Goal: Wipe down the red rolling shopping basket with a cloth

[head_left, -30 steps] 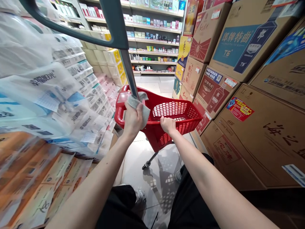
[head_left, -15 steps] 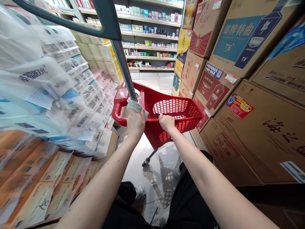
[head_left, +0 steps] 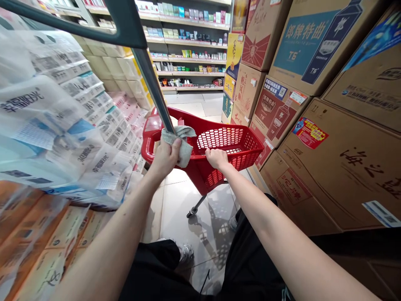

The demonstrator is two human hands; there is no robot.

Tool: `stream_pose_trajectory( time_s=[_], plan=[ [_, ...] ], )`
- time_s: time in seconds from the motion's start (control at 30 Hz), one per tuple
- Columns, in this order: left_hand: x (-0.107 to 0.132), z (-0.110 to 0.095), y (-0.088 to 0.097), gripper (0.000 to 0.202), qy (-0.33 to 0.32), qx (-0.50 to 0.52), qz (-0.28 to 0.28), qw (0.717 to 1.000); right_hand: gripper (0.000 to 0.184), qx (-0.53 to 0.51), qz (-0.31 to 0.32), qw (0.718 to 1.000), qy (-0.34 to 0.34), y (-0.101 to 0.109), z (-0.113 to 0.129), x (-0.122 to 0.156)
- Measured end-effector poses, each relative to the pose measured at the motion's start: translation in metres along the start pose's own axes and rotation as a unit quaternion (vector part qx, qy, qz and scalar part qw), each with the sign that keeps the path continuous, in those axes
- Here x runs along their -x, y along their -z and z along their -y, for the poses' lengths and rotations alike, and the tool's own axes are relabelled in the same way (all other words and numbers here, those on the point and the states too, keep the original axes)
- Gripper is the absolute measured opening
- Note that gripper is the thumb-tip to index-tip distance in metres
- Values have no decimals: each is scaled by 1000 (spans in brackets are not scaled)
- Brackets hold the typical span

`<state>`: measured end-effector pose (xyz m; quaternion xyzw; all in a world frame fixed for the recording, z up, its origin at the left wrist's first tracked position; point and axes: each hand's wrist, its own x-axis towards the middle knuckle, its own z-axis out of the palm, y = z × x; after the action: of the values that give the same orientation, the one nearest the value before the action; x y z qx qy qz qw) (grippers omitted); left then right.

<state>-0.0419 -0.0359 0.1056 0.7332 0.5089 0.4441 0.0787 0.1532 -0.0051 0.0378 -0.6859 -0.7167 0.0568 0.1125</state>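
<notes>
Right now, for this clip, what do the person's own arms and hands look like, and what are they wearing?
The left hand and right hand are bare: no gloves, and no ring, watch or bracelet shows. The left forearm and right forearm have no sleeves. Below them are black clothes and a grey sneaker.

Two hands (head_left: 166, 158), one red shopping basket (head_left: 230, 165), one grey cloth (head_left: 184, 146).

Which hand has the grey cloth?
The left hand, closed on the grey cloth. The right hand holds no cloth; it is bare, curled over the rim of the red shopping cart.
</notes>
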Motion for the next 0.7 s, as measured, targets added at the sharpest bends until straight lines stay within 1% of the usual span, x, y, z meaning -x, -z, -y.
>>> stream_pose_trajectory(
  time_s=[0.07, 0.17, 0.2, 0.27, 0.33, 0.43, 0.47, 0.53, 0.6, 0.63, 0.7],
  plan=[
    [-7, -1, 10, 56, -12, 12, 72, 997, 61, -3, 23, 1000, 2, 2, -2, -2],
    [-17, -1, 24, 58, 3, 10, 176, 984, 57, -9, 53, 999, 6, 4, -5, -6],
    [-20, 0, 27, 58, 9, -6, 202, 979, 57, -10, 57, 998, 6, 4, -6, -7],
    [-23, 2, 29, 56, 10, -54, 230, 972, 57, -13, 57, 998, 3, 3, -7, -9],
    [-21, 3, 26, 54, 9, -113, 226, 967, 57, -18, 53, 998, 1, 3, -9, -10],
    [-5, 3, 18, 54, 14, -209, 181, 961, 55, -26, 45, 999, -1, 2, -13, -10],
    [3, 3, 17, 54, 2, -235, 167, 957, 55, -28, 41, 999, -2, 2, -15, -10],
    [19, 5, 17, 45, -61, -265, 161, 949, 56, -31, 33, 999, -4, 3, -19, -9],
    [31, 10, 22, 30, -140, -273, 175, 936, 57, -32, 31, 999, -7, 5, -21, -8],
    [35, 13, 26, 25, -166, -274, 181, 930, 58, -32, 32, 999, -7, 6, -22, -8],
    [36, 21, 35, 26, -184, -271, 182, 927, 58, -31, 33, 999, -6, 7, -21, -8]
  ],
)
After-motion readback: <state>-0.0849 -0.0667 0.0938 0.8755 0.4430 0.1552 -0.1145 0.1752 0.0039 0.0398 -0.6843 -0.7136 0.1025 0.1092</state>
